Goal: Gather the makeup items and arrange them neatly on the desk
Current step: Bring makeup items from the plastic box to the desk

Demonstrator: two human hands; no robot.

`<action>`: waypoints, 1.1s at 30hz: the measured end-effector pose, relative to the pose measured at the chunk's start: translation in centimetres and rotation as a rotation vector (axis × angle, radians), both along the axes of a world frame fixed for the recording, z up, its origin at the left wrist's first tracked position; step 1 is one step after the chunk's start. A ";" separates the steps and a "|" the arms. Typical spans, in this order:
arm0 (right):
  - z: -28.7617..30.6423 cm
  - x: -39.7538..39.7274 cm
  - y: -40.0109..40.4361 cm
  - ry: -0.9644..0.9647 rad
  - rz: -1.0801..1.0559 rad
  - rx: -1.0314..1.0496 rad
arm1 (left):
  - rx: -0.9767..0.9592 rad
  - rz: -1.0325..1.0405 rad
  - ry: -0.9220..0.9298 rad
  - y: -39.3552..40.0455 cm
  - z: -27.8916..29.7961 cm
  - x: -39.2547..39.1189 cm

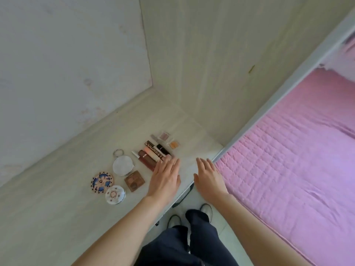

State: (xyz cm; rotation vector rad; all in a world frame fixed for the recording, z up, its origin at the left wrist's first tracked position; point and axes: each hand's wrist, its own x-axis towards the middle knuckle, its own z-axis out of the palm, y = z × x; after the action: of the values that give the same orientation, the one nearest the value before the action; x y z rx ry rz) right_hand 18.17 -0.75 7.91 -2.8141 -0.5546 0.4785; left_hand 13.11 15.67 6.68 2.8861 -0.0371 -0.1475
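Left hand (164,178) flat, fingers straight, touching the near ends of the row of brown and pink makeup tubes (153,153); right hand (208,176) open, holding nothing, just right. Round compacts (115,194) and brown square palette (134,181) sit left on the pale wooden desk (57,208). Looks nearly finished, only straightening left.

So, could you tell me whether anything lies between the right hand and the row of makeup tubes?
Only the left hand, whose straight fingertips reach the near end of the makeup tubes. The right hand hovers open over bare desk beside it.
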 end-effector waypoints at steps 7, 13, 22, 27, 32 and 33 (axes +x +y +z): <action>1.5 -6.1 -5.5 -0.003 -0.230 -0.029 | -0.048 -0.239 0.032 -4.9 1.1 -1.2; 1.8 -11.1 -10.9 0.019 -0.451 -0.033 | -0.083 -0.435 0.043 -10.8 1.9 -1.7; 1.3 -17.6 -20.7 0.068 -0.782 -0.053 | -0.087 -0.690 0.073 -22.6 2.5 -3.8; 0.9 -21.4 -25.9 0.079 -0.964 -0.032 | -0.015 -0.902 0.055 -30.1 2.5 -5.7; 0.8 -25.2 -30.9 0.069 -1.139 0.010 | 0.037 -1.084 0.051 -37.8 2.4 -7.4; 0.9 -26.0 -31.9 0.071 -1.176 0.011 | 0.043 -1.117 0.057 -39.2 2.5 -7.8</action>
State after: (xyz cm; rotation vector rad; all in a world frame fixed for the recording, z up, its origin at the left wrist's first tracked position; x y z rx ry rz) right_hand -7.81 -32.65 8.79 -2.5120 1.0591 0.2859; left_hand 5.36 -23.57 9.14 2.5248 -1.6085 -0.4136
